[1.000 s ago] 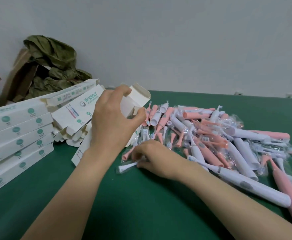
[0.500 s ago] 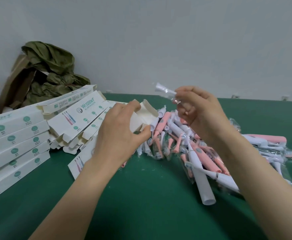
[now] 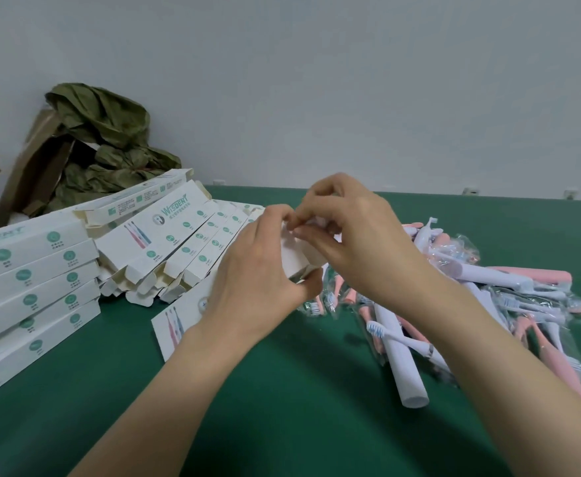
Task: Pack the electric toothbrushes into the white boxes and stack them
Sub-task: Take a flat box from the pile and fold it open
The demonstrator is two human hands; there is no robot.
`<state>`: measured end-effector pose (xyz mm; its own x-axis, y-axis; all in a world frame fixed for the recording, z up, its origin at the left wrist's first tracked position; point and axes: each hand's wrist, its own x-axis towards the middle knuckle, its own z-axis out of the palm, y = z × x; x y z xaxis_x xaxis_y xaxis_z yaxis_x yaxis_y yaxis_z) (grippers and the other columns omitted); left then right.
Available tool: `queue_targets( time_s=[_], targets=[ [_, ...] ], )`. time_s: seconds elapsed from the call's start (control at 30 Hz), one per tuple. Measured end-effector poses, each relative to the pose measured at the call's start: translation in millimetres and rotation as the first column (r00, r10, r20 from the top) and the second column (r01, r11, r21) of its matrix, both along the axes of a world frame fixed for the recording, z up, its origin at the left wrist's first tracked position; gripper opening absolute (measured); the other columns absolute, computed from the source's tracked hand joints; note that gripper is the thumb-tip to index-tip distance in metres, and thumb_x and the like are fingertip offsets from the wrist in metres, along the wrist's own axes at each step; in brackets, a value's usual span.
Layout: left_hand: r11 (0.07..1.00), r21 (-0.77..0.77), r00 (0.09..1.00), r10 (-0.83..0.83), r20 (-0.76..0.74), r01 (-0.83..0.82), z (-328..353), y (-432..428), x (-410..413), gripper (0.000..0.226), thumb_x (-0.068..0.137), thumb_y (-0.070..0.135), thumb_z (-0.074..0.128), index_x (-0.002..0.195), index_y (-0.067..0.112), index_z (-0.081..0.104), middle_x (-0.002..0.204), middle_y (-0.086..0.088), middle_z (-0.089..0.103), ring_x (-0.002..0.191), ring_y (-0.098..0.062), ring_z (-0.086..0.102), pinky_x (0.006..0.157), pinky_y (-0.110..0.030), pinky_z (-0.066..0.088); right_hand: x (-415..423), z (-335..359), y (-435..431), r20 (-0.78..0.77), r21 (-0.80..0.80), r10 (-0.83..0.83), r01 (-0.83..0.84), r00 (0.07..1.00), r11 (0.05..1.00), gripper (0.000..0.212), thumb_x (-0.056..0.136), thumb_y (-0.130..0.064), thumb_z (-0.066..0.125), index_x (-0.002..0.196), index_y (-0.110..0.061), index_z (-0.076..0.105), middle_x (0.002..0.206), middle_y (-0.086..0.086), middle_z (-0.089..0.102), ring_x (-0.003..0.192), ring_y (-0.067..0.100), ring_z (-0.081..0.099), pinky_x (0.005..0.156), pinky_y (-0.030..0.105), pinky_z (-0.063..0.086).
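My left hand [image 3: 258, 270] grips a long white toothbrush box [image 3: 179, 325] near its open top end, tilting it up off the green table [image 3: 282, 425]. My right hand [image 3: 357, 242] is at that open end, its thumb and fingers pinching a small wrapped brush head that my fingers mostly hide. To the right, a pile of pink and white electric toothbrushes [image 3: 495, 287] in clear wrap lies on the table. One white handle [image 3: 407, 373] sticks out toward me.
A neat stack of closed white boxes [image 3: 34, 290] stands at the left. Behind my left hand is a heap of empty open boxes [image 3: 179, 242]. A brown carton with crumpled green paper [image 3: 103, 142] leans against the wall at the back left.
My right hand picked a wrapped brush head off the table, lifted it, and brought it left to the open end of the box. My left hand kept hold of the box.
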<state>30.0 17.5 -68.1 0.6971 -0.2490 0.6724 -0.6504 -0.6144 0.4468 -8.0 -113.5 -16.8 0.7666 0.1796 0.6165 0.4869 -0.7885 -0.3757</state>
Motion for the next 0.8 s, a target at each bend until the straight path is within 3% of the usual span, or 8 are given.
queue_targets(
  time_s=[0.17,0.23,0.3,0.4,0.53,0.6,0.73,0.8],
  targets=[
    [0.998,-0.063,0.999,0.031,0.038,-0.029,2.5,1.0,-0.2,0.066,0.063,0.043,0.069,0.12,0.023,0.042,0.107,0.005,0.058,0.096,-0.017,0.053,0.075,-0.029,0.042,0.4,-3.7,0.5,-0.069,0.267,0.076,-0.054,0.995,0.962,0.026,0.092,-0.01,0.05,0.107,-0.027,0.064,0.091,-0.008,0.055,0.088,0.001,0.057,0.078,0.013,0.043],
    [0.996,-0.081,0.998,0.045,0.051,-0.041,2.6,1.7,-1.1,0.07,0.063,0.045,0.066,0.124,0.019,0.042,0.11,0.003,0.057,0.098,-0.018,0.053,0.078,-0.03,0.042,2.5,-4.4,1.5,-0.047,0.518,0.105,-0.065,0.993,0.853,0.019,0.089,-0.005,0.059,0.1,-0.02,0.061,0.087,-0.003,0.063,0.085,0.015,0.066,0.079,0.031,0.055],
    [0.994,-0.099,0.997,0.048,0.064,-0.041,2.2,1.3,-2.4,0.072,0.063,0.045,0.066,0.125,0.019,0.041,0.109,0.003,0.056,0.097,-0.017,0.052,0.076,-0.028,0.04,4.1,-7.7,2.7,0.007,0.62,0.043,-0.038,0.999,0.784,0.014,0.084,-0.005,0.068,0.088,-0.016,0.061,0.084,0.002,0.068,0.08,0.017,0.068,0.077,0.036,0.057],
    [0.993,-0.111,0.997,0.041,0.061,-0.034,1.6,-0.5,-2.9,0.072,0.063,0.045,0.069,0.124,0.02,0.04,0.109,0.002,0.057,0.097,-0.017,0.052,0.076,-0.027,0.038,5.8,-16.6,10.0,0.021,0.47,-0.008,-0.003,1.0,0.883,0.005,0.087,-0.011,0.066,0.091,-0.011,0.067,0.097,-0.001,0.068,0.087,0.008,0.063,0.083,0.022,0.05],
    [0.985,-0.153,0.996,0.086,0.016,-0.083,6.3,10.4,7.1,0.07,0.064,0.044,0.064,0.124,0.018,0.041,0.107,0.0,0.056,0.099,-0.022,0.053,0.077,-0.028,0.038,12.4,-22.4,13.5,-0.06,0.069,0.014,-0.01,0.998,0.998,0.029,0.097,-0.01,0.046,0.121,-0.017,0.063,0.136,0.006,0.045,0.122,0.018,0.037,0.095,0.012,0.025],
    [0.98,-0.166,0.994,0.109,0.011,-0.106,7.6,17.0,11.3,0.068,0.065,0.04,0.069,0.123,0.017,0.042,0.104,0.001,0.054,0.098,-0.022,0.052,0.077,-0.028,0.038,14.3,-22.6,12.1,0.004,-0.001,0.015,-0.015,1.0,1.0,0.04,0.094,0.002,0.043,0.126,-0.016,0.06,0.136,0.011,0.044,0.114,0.017,0.033,0.089,0.007,0.022],
    [0.985,-0.152,0.996,0.081,0.022,-0.077,5.9,13.3,8.8,0.068,0.064,0.035,0.074,0.122,0.015,0.044,0.104,0.0,0.058,0.096,-0.024,0.054,0.076,-0.032,0.042,22.4,-29.2,19.9,0.062,-0.16,-0.039,0.049,0.997,0.986,0.045,0.084,0.007,0.044,0.119,-0.015,0.064,0.117,0.009,0.041,0.106,0.017,0.028,0.071,0.019,0.017],
    [0.987,-0.139,0.996,0.085,0.04,-0.079,4.6,11.4,8.7,0.068,0.064,0.033,0.074,0.122,0.013,0.045,0.104,-0.002,0.059,0.095,-0.025,0.054,0.075,-0.032,0.041,26.6,-29.2,20.6,0.015,-0.121,-0.007,0.009,1.0,0.993,0.045,0.082,0.008,0.043,0.114,-0.014,0.067,0.107,0.004,0.036,0.103,0.02,0.03,0.067,0.023,0.017]
  ],
)
